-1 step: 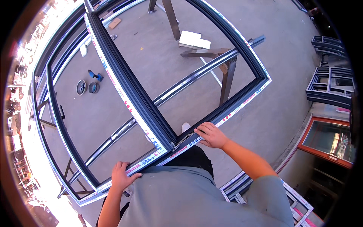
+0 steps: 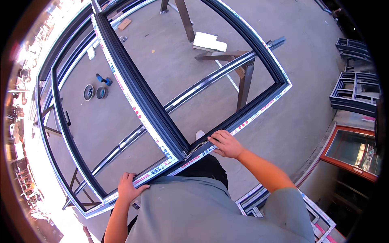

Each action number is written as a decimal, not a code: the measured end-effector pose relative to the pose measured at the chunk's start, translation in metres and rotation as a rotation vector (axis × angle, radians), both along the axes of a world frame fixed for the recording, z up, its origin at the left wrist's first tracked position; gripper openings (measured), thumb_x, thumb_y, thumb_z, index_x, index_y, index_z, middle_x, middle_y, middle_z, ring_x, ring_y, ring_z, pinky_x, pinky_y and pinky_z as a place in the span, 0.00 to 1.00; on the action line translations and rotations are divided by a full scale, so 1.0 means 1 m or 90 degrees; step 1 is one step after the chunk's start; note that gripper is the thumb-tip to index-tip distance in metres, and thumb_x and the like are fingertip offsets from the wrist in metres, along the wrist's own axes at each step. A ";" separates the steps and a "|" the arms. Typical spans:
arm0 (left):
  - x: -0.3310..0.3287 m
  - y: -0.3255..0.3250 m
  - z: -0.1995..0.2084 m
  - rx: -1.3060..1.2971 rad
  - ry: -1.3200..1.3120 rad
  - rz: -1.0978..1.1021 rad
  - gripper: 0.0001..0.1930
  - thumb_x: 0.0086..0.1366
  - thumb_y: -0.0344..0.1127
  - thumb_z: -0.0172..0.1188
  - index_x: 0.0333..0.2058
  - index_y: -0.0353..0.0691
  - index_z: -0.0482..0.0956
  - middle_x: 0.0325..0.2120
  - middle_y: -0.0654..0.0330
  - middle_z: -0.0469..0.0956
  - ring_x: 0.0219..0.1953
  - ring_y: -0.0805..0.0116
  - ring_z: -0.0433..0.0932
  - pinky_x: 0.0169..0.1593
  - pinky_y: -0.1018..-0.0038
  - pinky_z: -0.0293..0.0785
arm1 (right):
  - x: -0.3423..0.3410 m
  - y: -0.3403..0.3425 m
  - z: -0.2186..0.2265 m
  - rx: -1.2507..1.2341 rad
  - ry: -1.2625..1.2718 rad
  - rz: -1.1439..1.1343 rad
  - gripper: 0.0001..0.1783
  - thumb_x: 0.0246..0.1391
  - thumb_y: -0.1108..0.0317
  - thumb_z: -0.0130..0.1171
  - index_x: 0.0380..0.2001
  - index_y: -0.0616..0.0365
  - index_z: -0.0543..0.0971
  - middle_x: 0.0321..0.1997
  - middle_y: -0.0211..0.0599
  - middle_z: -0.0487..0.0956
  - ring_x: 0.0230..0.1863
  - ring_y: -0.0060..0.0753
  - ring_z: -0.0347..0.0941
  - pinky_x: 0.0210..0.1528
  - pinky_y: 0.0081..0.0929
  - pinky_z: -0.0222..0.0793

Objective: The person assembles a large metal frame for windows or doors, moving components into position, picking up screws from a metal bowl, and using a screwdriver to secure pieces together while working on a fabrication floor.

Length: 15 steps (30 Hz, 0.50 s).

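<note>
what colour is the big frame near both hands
Dark grey to black frame, edged with white printed strips; best seen in the head view.

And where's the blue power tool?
In the head view, the blue power tool is left of centre on the floor, just beyond two round tubs.

Black frame (image 2: pixel 134 81), white edge strips (image 2: pixel 129 98) printed red and blue, grey shirt (image 2: pixel 202 206), blue drill (image 2: pixel 107 82), grey floor (image 2: pixel 283 133)

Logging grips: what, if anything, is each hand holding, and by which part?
Left hand and right hand rest on the dark frame's near rail, either side of its divider; whether either grips it cannot be told.
</note>
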State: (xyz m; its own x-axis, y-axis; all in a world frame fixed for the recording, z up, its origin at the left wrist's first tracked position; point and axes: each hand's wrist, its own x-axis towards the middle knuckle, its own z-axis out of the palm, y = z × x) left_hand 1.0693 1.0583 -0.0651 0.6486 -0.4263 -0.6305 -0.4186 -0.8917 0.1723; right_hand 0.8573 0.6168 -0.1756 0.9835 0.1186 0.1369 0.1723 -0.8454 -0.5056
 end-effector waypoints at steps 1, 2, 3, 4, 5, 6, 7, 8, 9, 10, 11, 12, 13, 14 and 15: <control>0.000 0.012 -0.002 0.022 0.002 0.009 0.40 0.45 0.62 0.77 0.51 0.38 0.79 0.47 0.52 0.74 0.52 0.50 0.74 0.55 0.59 0.74 | -0.003 0.001 -0.004 0.013 -0.007 -0.010 0.32 0.45 0.60 0.73 0.54 0.63 0.78 0.53 0.42 0.74 0.59 0.46 0.69 0.66 0.43 0.65; 0.005 0.024 -0.002 0.044 0.002 0.017 0.40 0.45 0.61 0.77 0.50 0.38 0.80 0.46 0.52 0.74 0.52 0.50 0.74 0.55 0.58 0.74 | -0.004 0.001 -0.008 0.025 -0.029 -0.016 0.33 0.44 0.60 0.73 0.53 0.63 0.78 0.52 0.41 0.75 0.57 0.46 0.70 0.64 0.43 0.66; 0.010 0.032 -0.005 0.060 0.001 0.023 0.39 0.44 0.60 0.78 0.50 0.38 0.80 0.46 0.52 0.75 0.52 0.50 0.75 0.55 0.58 0.74 | -0.004 -0.001 -0.009 0.031 -0.039 -0.014 0.33 0.43 0.61 0.74 0.53 0.63 0.78 0.51 0.41 0.75 0.57 0.46 0.70 0.64 0.43 0.66; 0.010 0.041 -0.006 0.078 -0.028 -0.019 0.37 0.45 0.58 0.78 0.49 0.38 0.80 0.46 0.52 0.75 0.51 0.50 0.75 0.55 0.59 0.74 | -0.003 -0.002 -0.009 0.038 -0.050 -0.014 0.33 0.42 0.61 0.74 0.52 0.63 0.78 0.50 0.41 0.75 0.57 0.46 0.70 0.63 0.43 0.66; 0.009 0.047 -0.011 0.074 -0.039 -0.034 0.37 0.45 0.57 0.78 0.49 0.39 0.80 0.46 0.52 0.75 0.51 0.50 0.75 0.55 0.59 0.74 | -0.004 -0.001 -0.009 0.043 -0.057 -0.016 0.33 0.42 0.61 0.74 0.52 0.63 0.78 0.50 0.41 0.75 0.56 0.45 0.70 0.63 0.43 0.66; 0.008 0.051 -0.014 0.068 -0.047 -0.052 0.37 0.45 0.56 0.78 0.49 0.39 0.80 0.45 0.53 0.75 0.51 0.50 0.75 0.54 0.59 0.74 | -0.005 -0.002 -0.008 0.042 -0.055 -0.014 0.33 0.42 0.61 0.74 0.52 0.63 0.78 0.49 0.40 0.75 0.56 0.45 0.70 0.62 0.42 0.67; 0.009 0.056 -0.014 0.063 -0.056 -0.070 0.36 0.46 0.56 0.78 0.49 0.39 0.80 0.45 0.53 0.76 0.51 0.50 0.74 0.54 0.59 0.74 | -0.004 -0.002 -0.008 0.042 -0.053 -0.014 0.33 0.42 0.60 0.74 0.52 0.62 0.78 0.48 0.40 0.75 0.55 0.45 0.70 0.62 0.42 0.67; 0.005 0.056 -0.013 0.028 -0.078 -0.084 0.34 0.47 0.54 0.78 0.47 0.38 0.80 0.43 0.53 0.76 0.48 0.50 0.75 0.51 0.59 0.75 | -0.005 -0.003 -0.008 0.038 -0.048 -0.012 0.32 0.42 0.60 0.74 0.52 0.62 0.78 0.48 0.39 0.75 0.55 0.45 0.70 0.61 0.42 0.67; 0.002 0.059 -0.015 0.010 -0.096 -0.079 0.33 0.47 0.54 0.78 0.45 0.38 0.79 0.42 0.53 0.75 0.47 0.50 0.76 0.50 0.58 0.75 | -0.006 -0.002 -0.009 0.036 -0.057 -0.018 0.32 0.42 0.60 0.73 0.52 0.62 0.78 0.48 0.39 0.75 0.55 0.45 0.70 0.61 0.42 0.67; 0.000 0.064 -0.017 -0.008 -0.113 -0.074 0.33 0.46 0.54 0.78 0.44 0.38 0.79 0.41 0.53 0.75 0.46 0.49 0.76 0.48 0.58 0.75 | -0.006 -0.002 -0.010 0.034 -0.065 -0.023 0.32 0.43 0.60 0.73 0.52 0.61 0.78 0.48 0.39 0.75 0.55 0.45 0.70 0.61 0.42 0.67; -0.001 0.071 -0.020 -0.025 -0.127 -0.069 0.32 0.46 0.55 0.78 0.43 0.38 0.78 0.41 0.53 0.75 0.44 0.49 0.76 0.47 0.57 0.75 | -0.008 0.000 -0.011 0.033 -0.071 -0.030 0.31 0.44 0.60 0.73 0.52 0.61 0.78 0.48 0.38 0.75 0.55 0.45 0.70 0.61 0.42 0.67; -0.004 0.076 -0.023 -0.030 -0.147 -0.069 0.31 0.46 0.54 0.79 0.38 0.37 0.76 0.38 0.52 0.74 0.42 0.49 0.77 0.44 0.58 0.75 | -0.009 -0.001 -0.008 0.033 -0.051 -0.020 0.30 0.45 0.60 0.72 0.52 0.60 0.78 0.49 0.38 0.76 0.54 0.46 0.70 0.60 0.42 0.67; -0.002 0.086 -0.027 -0.026 -0.154 -0.076 0.31 0.46 0.54 0.79 0.37 0.37 0.75 0.37 0.52 0.75 0.41 0.49 0.77 0.43 0.58 0.75 | -0.008 -0.001 -0.008 0.031 -0.052 -0.022 0.30 0.45 0.60 0.72 0.52 0.60 0.78 0.49 0.39 0.76 0.55 0.46 0.70 0.60 0.42 0.67; -0.001 0.098 -0.034 -0.021 -0.159 -0.084 0.31 0.46 0.55 0.79 0.36 0.37 0.75 0.35 0.52 0.75 0.40 0.48 0.78 0.42 0.59 0.75 | -0.009 0.000 -0.008 0.029 -0.051 -0.024 0.30 0.46 0.60 0.72 0.52 0.60 0.78 0.49 0.39 0.75 0.55 0.46 0.70 0.61 0.42 0.67; -0.002 0.107 -0.039 -0.018 -0.161 -0.089 0.31 0.46 0.55 0.79 0.36 0.37 0.74 0.34 0.52 0.75 0.39 0.48 0.78 0.41 0.59 0.75 | -0.010 0.002 -0.007 0.026 -0.046 -0.024 0.30 0.46 0.60 0.72 0.52 0.60 0.78 0.49 0.39 0.75 0.55 0.46 0.70 0.61 0.42 0.67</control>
State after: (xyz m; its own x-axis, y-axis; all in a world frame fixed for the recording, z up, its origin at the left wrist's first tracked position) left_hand 1.0672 1.1651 -0.1042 0.7169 -0.5379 -0.4436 -0.5703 -0.8184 0.0708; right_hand 0.8468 0.6189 -0.1829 0.9744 0.0741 0.2121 0.1779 -0.8313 -0.5266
